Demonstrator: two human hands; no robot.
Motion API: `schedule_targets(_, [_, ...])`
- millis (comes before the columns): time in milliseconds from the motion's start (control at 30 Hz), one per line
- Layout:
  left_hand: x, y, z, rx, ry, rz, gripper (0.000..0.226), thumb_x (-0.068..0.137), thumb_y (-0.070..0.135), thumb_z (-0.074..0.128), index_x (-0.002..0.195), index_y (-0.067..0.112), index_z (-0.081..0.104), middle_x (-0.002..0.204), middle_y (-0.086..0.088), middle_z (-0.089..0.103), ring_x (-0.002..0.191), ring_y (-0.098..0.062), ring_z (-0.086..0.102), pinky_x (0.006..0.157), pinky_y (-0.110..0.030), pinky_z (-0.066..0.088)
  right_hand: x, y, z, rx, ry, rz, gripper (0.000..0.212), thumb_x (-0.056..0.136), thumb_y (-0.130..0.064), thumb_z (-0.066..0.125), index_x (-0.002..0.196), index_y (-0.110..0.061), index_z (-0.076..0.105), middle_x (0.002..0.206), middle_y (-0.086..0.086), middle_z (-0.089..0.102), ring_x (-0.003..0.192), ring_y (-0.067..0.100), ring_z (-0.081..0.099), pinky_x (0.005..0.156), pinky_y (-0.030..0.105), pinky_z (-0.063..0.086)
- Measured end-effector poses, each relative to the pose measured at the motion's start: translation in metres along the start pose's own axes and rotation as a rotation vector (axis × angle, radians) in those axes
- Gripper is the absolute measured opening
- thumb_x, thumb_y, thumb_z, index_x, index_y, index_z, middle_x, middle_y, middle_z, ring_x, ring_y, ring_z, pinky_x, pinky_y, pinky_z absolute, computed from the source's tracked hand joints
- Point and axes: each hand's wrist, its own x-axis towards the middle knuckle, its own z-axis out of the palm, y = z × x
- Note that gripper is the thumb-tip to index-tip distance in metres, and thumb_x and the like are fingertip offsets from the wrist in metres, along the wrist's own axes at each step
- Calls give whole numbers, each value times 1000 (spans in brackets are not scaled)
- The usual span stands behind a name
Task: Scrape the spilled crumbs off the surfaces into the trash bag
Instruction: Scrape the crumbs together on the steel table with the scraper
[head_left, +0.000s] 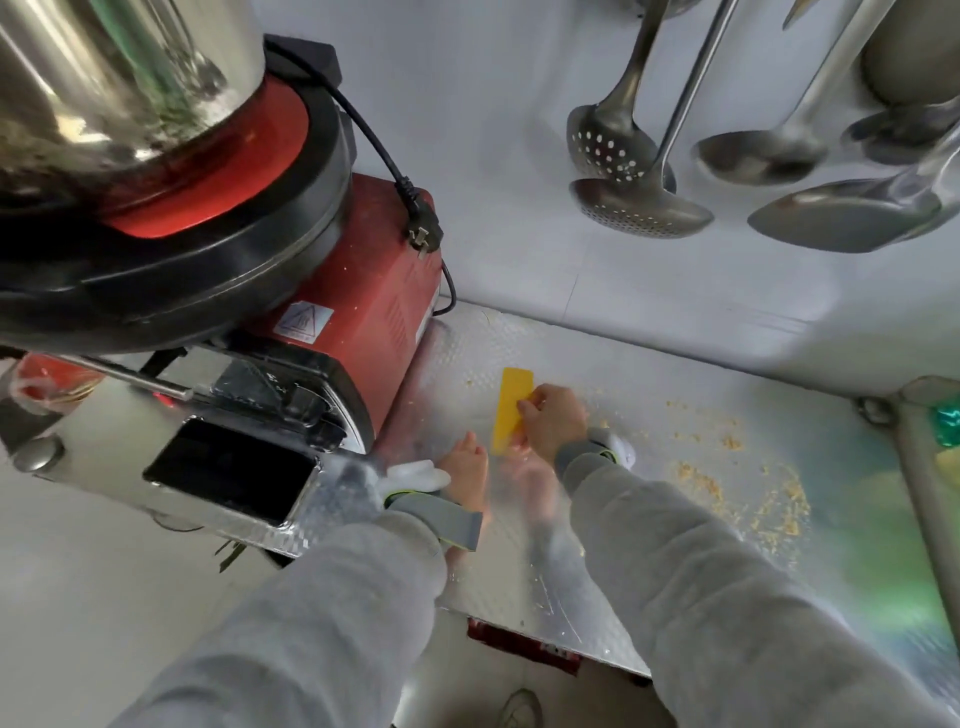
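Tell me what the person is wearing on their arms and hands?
Both arms wear loose light grey sleeves. Each wrist has a grey strap edged in lime green, holding a white padded piece. The left hand and right hand are bare, no gloves.

Textured metal counter (649, 364) bears scattered crumbs (769, 499) and red machine (374, 312).

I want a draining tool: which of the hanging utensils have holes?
The two leftmost: the upright slotted spoon and the round skimmer crossing below it. The ladles to their right are solid.
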Motion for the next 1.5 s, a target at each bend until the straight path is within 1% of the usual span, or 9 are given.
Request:
schedule_targets(200, [8, -6, 4, -17, 20, -18, 65, 87, 17, 63, 143, 1, 35, 148, -13, 35, 120, -21, 55, 93, -30, 46, 80, -4, 62, -109, -87, -21, 23, 73, -38, 49, 70, -17, 57, 68, 6, 69, 68, 27, 69, 76, 43, 56])
schedule_targets(267, [6, -13, 3, 57, 26, 3, 79, 27, 42, 92, 99, 13, 76, 109, -3, 70, 76, -7, 72, 59, -17, 55, 69, -15, 56, -145, -60, 0, 20, 76, -33, 52, 72, -15, 61, 62, 1, 65, 67, 26, 67, 75, 41, 56])
schedule_targets(333, [9, -19, 14, 53, 152, 31, 77, -5, 52, 79, 67, 25, 79, 79, 10, 75, 59, 0, 70, 45, -12, 52, 55, -21, 45, -164, -37, 38, 16, 79, -25, 54, 71, -13, 62, 57, 0, 61, 69, 28, 67, 76, 40, 56])
schedule_targets(467, [6, -5, -1, 87, -84, -8, 52, 78, 16, 68, 127, 6, 53, 137, -6, 45, 116, -20, 57, 90, -31, 48, 48, 0, 14, -174, 5, 149, 18, 77, -26, 56, 79, -10, 65, 77, 7, 71, 81, 30, 69, 83, 45, 54])
schedule_targets(567, [12, 4, -12, 82, -87, -13, 37, 97, 2, 38, 134, -1, 41, 144, -11, 35, 128, -26, 46, 100, -34, 39, 35, 22, -24, -183, 68, 240, 20, 78, -28, 57, 82, -11, 66, 84, 7, 73, 87, 27, 69, 87, 41, 53])
schedule_targets(800, [21, 42, -7, 33, -74, -31, 43, 93, 9, 48, 134, 1, 38, 139, -11, 44, 128, -26, 48, 100, -31, 39, -5, 66, -109, -212, 260, 414, 19, 84, -19, 56, 99, -9, 61, 105, 9, 67, 101, 33, 64, 82, 36, 48])
schedule_targets(933, [18, 56, -1, -10, -31, 9, 48, 96, 15, 45, 140, 1, 35, 149, -15, 28, 137, -28, 33, 111, -35, 31, 0, 73, -119, 10, 215, 273, 23, 93, -12, 50, 105, 1, 64, 103, 19, 69, 84, 29, 67, 52, 18, 48])
schedule_targets(1100, [16, 59, -4, -3, -28, -28, 49, 89, 12, 50, 135, 2, 38, 145, -8, 31, 131, -26, 37, 98, -33, 40, 23, 51, -85, 78, 130, 180, 29, 92, -26, 48, 68, -14, 59, 55, 3, 70, 66, 18, 70, 79, 35, 56])
schedule_targets(1500, [22, 68, -17, 136, -23, -122, 39, 93, 14, 46, 130, 2, 43, 124, -12, 59, 117, -27, 56, 89, -32, 45, 45, 19, -78, -115, 30, 310, 9, 85, -18, 58, 90, -12, 62, 77, -1, 72, 86, 21, 68, 67, 26, 44])
